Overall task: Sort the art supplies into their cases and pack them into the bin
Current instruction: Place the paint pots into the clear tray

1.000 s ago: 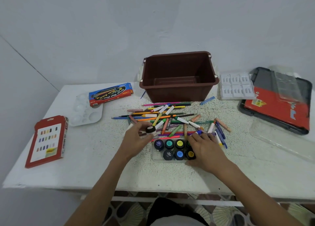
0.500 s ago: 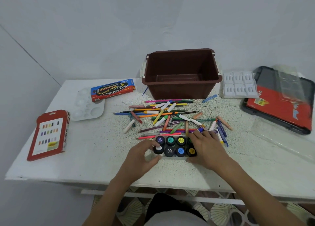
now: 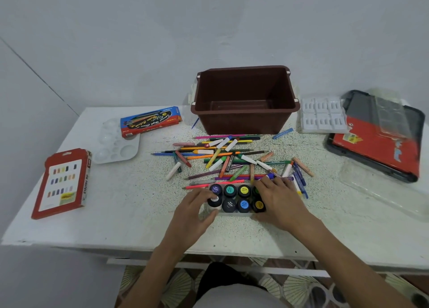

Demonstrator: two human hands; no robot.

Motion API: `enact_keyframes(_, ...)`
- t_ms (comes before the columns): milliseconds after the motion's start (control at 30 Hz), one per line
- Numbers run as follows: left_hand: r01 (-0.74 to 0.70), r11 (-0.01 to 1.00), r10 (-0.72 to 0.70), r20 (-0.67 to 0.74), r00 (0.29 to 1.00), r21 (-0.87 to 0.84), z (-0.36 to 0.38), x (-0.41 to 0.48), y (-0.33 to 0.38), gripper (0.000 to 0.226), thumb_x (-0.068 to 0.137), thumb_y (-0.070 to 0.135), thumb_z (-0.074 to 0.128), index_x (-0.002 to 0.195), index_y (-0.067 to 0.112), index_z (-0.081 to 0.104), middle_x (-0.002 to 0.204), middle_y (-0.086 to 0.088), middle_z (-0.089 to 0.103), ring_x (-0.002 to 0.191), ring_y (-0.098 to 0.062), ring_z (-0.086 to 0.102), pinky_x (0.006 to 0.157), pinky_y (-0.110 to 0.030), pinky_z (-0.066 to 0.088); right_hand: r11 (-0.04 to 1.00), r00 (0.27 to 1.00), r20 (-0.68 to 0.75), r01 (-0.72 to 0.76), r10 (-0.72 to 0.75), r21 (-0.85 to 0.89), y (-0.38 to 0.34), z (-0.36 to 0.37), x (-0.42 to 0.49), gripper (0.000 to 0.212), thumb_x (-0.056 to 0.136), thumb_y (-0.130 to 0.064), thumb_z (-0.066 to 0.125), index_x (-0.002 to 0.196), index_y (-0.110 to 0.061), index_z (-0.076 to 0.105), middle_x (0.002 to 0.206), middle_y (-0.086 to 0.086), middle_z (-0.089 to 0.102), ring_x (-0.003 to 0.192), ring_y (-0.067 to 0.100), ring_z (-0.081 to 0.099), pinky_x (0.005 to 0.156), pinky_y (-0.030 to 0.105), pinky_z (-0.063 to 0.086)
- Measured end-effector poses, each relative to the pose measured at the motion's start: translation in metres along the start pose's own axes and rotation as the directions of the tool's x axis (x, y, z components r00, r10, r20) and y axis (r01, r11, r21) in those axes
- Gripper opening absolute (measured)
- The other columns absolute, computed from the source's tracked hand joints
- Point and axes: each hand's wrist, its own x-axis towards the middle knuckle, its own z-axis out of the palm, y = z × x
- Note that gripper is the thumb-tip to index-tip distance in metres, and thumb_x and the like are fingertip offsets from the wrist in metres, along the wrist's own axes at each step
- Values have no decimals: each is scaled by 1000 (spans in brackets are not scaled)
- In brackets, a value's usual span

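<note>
A clear tray of small paint pots (image 3: 236, 198) with dark lids sits near the table's front. My left hand (image 3: 192, 212) pinches a white-labelled paint pot (image 3: 214, 202) at the tray's front left slot. My right hand (image 3: 278, 198) rests over the tray's right end, fingers curled on its edge. Behind the tray lies a loose pile of pencils, markers and crayons (image 3: 229, 159). The empty brown bin (image 3: 245, 98) stands at the back.
A red oil pastel box (image 3: 61, 184) lies at the left, a white palette (image 3: 116, 142) and a blue pencil box (image 3: 151, 120) behind it. At the right are a white pastel insert (image 3: 322, 116), a red and black case (image 3: 378, 135) and a clear lid (image 3: 380, 187).
My left hand carried the paint pot from above the pencil pile down to the tray's front left slot. My right hand stayed on the tray's right end.
</note>
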Motion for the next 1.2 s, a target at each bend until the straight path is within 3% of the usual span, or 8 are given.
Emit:
enact_keyframes(233, 15, 1000, -14, -13, 1000, 9, 5, -5, 0, 31, 84, 18, 74, 112, 22, 61, 119, 12, 58, 113, 1, 50, 96, -3, 32, 1000, 1000, 6, 7, -7, 6, 0, 0, 1, 87, 80, -61, 66, 148, -19, 31, 142, 0, 43, 130, 28, 41, 113, 45, 23)
enact_keyframes(467, 1, 1000, 0, -46, 999, 21, 12, -11, -4, 27, 89, 32, 62, 114, 21, 63, 123, 10, 57, 116, -3, 52, 97, -5, 35, 1000, 1000, 9, 6, -7, 14, 1, 0, 0, 85, 79, -60, 68, 146, -19, 35, 139, 0, 45, 128, 27, 42, 113, 44, 23)
enact_keyframes(667, -23, 1000, 22, -92, 995, -7, 19, -11, -10, 23, 91, 40, 59, 102, 20, 62, 123, 10, 54, 117, -5, 52, 90, -22, 50, 1000, 1000, -7, 3, -2, 18, 2, 3, 0, 86, 77, -61, 69, 145, -19, 37, 138, 0, 47, 127, 28, 44, 112, 44, 24)
enact_keyframes(800, -29, 999, 27, -115, 993, -14, 20, -12, -9, 26, 90, 40, 58, 106, 20, 64, 123, 10, 52, 118, -4, 51, 93, -15, 45, 1000, 1000, 0, -8, 8, -19, 0, 4, -3, 91, 79, -63, 66, 150, -19, 30, 140, 2, 46, 128, 29, 45, 114, 48, 23)
enact_keyframes(933, -30, 999, 27, -167, 986, -14, 25, -14, -10, 29, 92, 35, 58, 112, 15, 65, 121, 6, 54, 117, -6, 51, 97, -15, 42, 997, 994, -111, -15, 7, -77, -3, 11, -8, 101, 62, -73, 72, 141, -16, 46, 124, 12, 61, 113, 37, 60, 97, 59, 44)
enact_keyframes(1067, -84, 994, 97, -227, 969, 68, 32, -16, -16, 24, 93, 27, 58, 107, 11, 67, 120, 1, 59, 114, -13, 53, 95, -27, 44, 996, 954, -286, 83, -89, -31, -19, 11, -11, 70, 74, -59, 72, 129, -19, 54, 122, 11, 58, 115, 35, 57, 101, 60, 43)
enact_keyframes(1200, -96, 988, 123, -234, 965, 122, 33, -14, -15, 19, 93, 25, 60, 105, 13, 68, 117, 2, 62, 111, -15, 56, 94, -28, 40, 973, 892, -401, 230, -210, 2, -35, 16, -10, 30, 88, -36, 63, 113, -20, 62, 107, 4, 58, 104, 29, 55, 108, 56, 38)
